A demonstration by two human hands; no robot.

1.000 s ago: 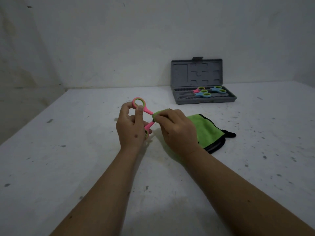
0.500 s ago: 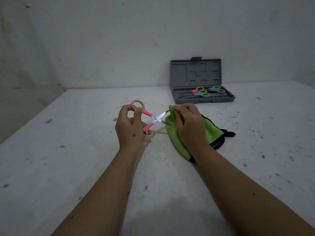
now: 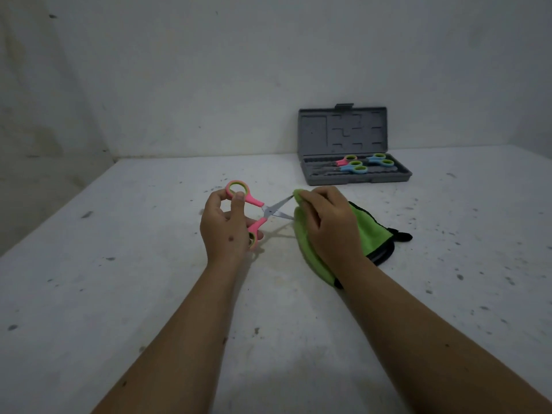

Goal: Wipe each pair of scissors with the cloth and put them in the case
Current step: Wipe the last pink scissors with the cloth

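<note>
My left hand (image 3: pixel 224 227) holds a pair of pink scissors (image 3: pixel 254 212) by the handles, with the blades spread apart and pointing right. My right hand (image 3: pixel 327 222) grips a green cloth (image 3: pixel 372 231) with a black edge and pinches a fold of it around the tip of the upper blade. The rest of the cloth lies on the table under my right hand. An open grey case (image 3: pixel 355 177) stands at the back right. Inside it lie one pink pair (image 3: pixel 346 159) and two blue pairs (image 3: pixel 379 161) of scissors.
The white table (image 3: pixel 119 264) is speckled with dark marks. It meets a white wall at the back and ends at an edge on the left. The case lid (image 3: pixel 343 130) stands upright against the wall.
My right hand slid the cloth outward along the blades, from the pivot to the tip. The blades, covered one second ago, are now bare and spread apart.
</note>
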